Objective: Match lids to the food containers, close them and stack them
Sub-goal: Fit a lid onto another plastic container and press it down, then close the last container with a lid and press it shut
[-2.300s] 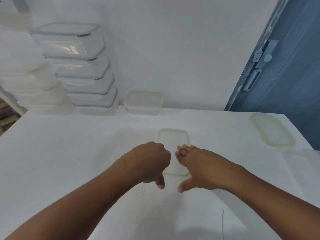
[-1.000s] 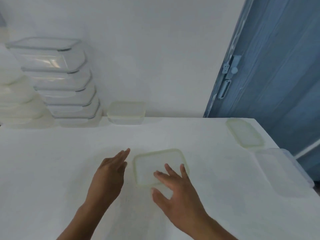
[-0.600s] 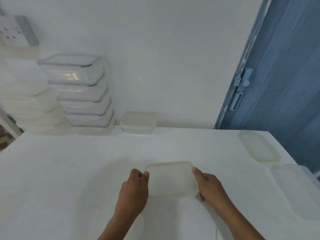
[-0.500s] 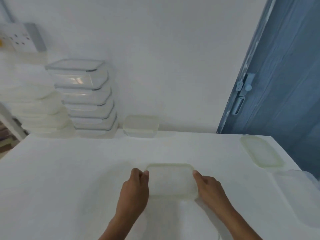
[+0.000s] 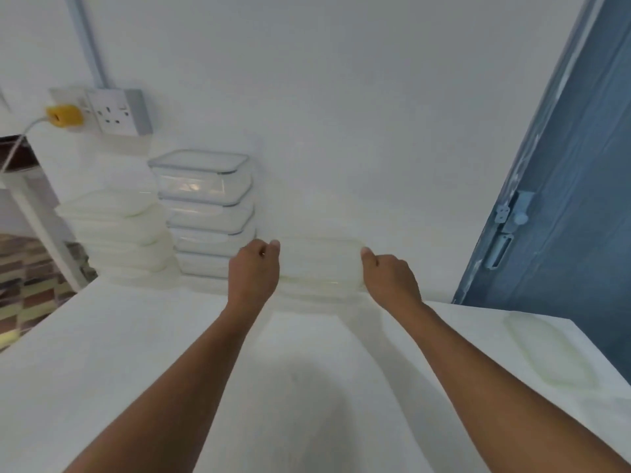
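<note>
A small closed translucent container (image 5: 319, 259) is held between both hands at the back of the white table (image 5: 102, 353), close to the wall. My left hand (image 5: 254, 271) grips its left end and my right hand (image 5: 389, 278) grips its right end. Just below it a second pale container (image 5: 317, 288) of the same kind shows against the wall; whether the two touch I cannot tell. To the left stands a stack of several clear lidded containers (image 5: 205, 213), and beside that a stack of white ones (image 5: 116, 230).
A loose pale lid (image 5: 549, 353) lies near the table's right edge. A blue door (image 5: 563, 199) stands at the right. A wall socket with a yellow plug (image 5: 65, 114) is above the stacks. The table's left edge drops off beside a white frame.
Both hands pressed on the small container at the table's middle, took it by its ends, lifted it and carried it forward to the back wall above the other small container.
</note>
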Demonstrator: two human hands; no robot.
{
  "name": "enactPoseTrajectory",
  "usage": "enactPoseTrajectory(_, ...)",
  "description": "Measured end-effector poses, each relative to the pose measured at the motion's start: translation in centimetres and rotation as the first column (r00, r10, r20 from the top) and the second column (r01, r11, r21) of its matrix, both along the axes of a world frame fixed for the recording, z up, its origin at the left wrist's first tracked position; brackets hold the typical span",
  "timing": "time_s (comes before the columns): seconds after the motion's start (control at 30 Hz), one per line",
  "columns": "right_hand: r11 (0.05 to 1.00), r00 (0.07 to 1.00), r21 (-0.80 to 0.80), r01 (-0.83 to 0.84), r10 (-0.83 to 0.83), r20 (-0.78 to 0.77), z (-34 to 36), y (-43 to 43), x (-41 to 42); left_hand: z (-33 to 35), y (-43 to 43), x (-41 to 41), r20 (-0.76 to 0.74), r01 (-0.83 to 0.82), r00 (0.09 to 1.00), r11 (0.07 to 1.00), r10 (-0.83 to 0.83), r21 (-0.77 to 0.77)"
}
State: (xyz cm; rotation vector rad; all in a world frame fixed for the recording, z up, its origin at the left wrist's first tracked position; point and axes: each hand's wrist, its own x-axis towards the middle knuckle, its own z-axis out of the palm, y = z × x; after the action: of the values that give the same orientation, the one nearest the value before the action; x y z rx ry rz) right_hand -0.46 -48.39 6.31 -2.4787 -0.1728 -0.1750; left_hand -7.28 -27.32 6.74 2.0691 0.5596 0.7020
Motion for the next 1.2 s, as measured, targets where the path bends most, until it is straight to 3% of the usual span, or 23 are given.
enactPoseTrajectory(0.5,0.993,0.990,-0.105,0.056,-0.069,-0.121,-1.0,6.1,8.4,-0.1,5.7,9.1,-0.176,0.033,0.984,0.995,-0.015,0.098)
enactPoseTrajectory(0.73,0.988,0.959,-0.128,0.084,-0.115,-0.259,-4.1,6.8,8.7,-4.2,6.2,10.7,-0.365,0.115,0.931,0.932,0.020,0.343)
enactPoseTrajectory(1.07,0.996,0.948,-0.049,0.070,-0.082,-0.307,-4.4,6.8,9.5,-3.4,6.0,10.1,-0.374,0.083,0.925,0.929,0.062,0.360)
enactPoseTrajectory(1.2,0.996,0.984,-0.084,0.009,-0.024,-0.174,-3.6,4.9,9.2,-1.6,5.1,8.5,-0.170,-0.034,0.976,0.871,0.134,0.490)
